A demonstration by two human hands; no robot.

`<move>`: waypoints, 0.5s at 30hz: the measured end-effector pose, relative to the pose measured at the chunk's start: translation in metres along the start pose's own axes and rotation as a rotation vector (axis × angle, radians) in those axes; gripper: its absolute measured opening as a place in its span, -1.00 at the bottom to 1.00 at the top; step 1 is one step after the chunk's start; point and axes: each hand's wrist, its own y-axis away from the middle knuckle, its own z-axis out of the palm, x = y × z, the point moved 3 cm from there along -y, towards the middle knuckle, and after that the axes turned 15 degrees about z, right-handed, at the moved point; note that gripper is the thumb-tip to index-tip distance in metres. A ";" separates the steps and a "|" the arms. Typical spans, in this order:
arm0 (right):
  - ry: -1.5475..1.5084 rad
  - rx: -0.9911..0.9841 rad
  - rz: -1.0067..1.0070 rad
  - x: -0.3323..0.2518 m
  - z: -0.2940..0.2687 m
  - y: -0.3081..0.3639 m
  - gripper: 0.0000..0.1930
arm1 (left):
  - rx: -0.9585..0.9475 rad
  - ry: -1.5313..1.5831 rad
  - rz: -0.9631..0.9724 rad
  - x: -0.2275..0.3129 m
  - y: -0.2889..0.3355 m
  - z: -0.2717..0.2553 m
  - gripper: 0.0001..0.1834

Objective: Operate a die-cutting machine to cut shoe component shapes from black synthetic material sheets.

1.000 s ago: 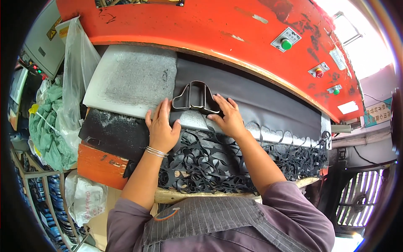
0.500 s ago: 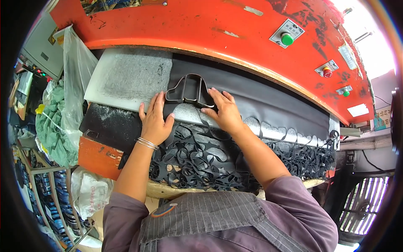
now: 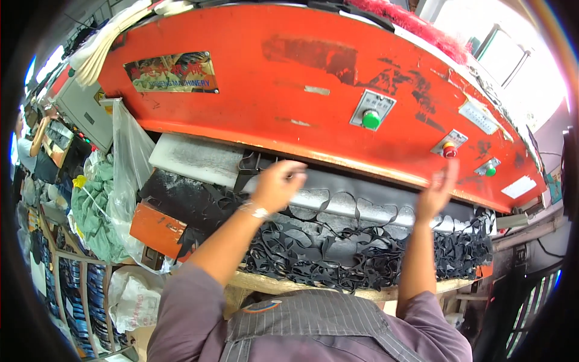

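A metal cutting die (image 3: 248, 168) lies on the black sheet material (image 3: 377, 188), partly under the edge of the orange press beam (image 3: 241, 90) and partly behind my left hand. My left hand (image 3: 276, 188), a little blurred, is just right of the die with its fingers loosely bent and nothing visible in them. Over to the right, my right hand (image 3: 435, 192) is raised in front of the beam, its blurred fingers stretched upward just below a red button (image 3: 449, 151). That hand appears empty; whether it touches the beam, I cannot tell.
Black cut-out scraps (image 3: 325, 253) hang in a tangle along the front. A white cutting board (image 3: 196, 158) shows at left. Green buttons (image 3: 371, 119) sit on the beam. Plastic bags and a green cloth bundle (image 3: 96, 211) stand at left; a person (image 3: 30, 151) is farther off.
Both hands have let go of the die. The die now sits farther back, partly under the beam. My right hand has moved right and up toward the buttons; the view has shifted.
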 end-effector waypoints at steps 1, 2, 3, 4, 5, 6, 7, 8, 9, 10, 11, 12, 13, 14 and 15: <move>0.076 0.157 0.053 0.004 -0.022 -0.028 -0.50 | -0.087 0.011 0.040 0.018 -0.009 0.017 -0.76; 0.056 0.275 0.084 0.016 -0.045 -0.062 -0.47 | -0.150 0.007 0.182 0.046 -0.024 0.033 -0.77; 0.097 0.426 0.056 0.033 -0.075 -0.098 -0.42 | -0.143 0.062 0.297 0.069 -0.044 0.050 -0.78; 0.251 0.555 0.048 0.051 -0.112 -0.129 -0.34 | -0.141 0.125 0.409 0.093 -0.061 0.066 -0.79; 0.362 0.637 0.130 0.061 -0.133 -0.144 -0.24 | -0.122 0.130 0.459 0.117 -0.073 0.071 -0.80; 0.340 0.667 0.230 0.071 -0.145 -0.154 -0.19 | -0.099 0.130 0.507 0.135 -0.082 0.071 -0.78; 0.389 0.631 0.215 0.079 -0.148 -0.161 -0.18 | -0.088 -0.053 0.497 0.137 -0.091 0.070 -0.73; 0.440 0.596 0.200 0.086 -0.150 -0.166 -0.17 | -0.078 -0.233 0.483 0.138 -0.102 0.068 -0.67; 0.435 0.585 0.204 0.087 -0.152 -0.161 -0.17 | -0.085 -0.073 0.416 0.132 -0.108 0.064 -0.61; 0.390 0.540 0.213 0.088 -0.156 -0.157 -0.18 | -0.084 -0.079 0.408 0.129 -0.098 0.065 -0.61; 0.346 0.496 0.221 0.087 -0.162 -0.151 -0.18 | -0.080 -0.141 0.422 0.127 -0.085 0.064 -0.62; 0.350 0.495 0.223 0.080 -0.168 -0.140 -0.18 | -0.080 -0.195 0.441 0.129 -0.074 0.065 -0.63; 0.178 0.392 0.254 0.065 -0.170 -0.123 -0.20 | -0.096 -0.148 0.387 0.129 -0.053 0.062 -0.64; -0.008 0.279 0.284 0.052 -0.170 -0.110 -0.21 | -0.179 -0.120 0.329 0.119 -0.025 0.055 -0.65; -0.014 0.266 0.270 0.047 -0.184 -0.100 -0.26 | -0.215 -0.138 0.300 0.116 0.006 0.045 -0.64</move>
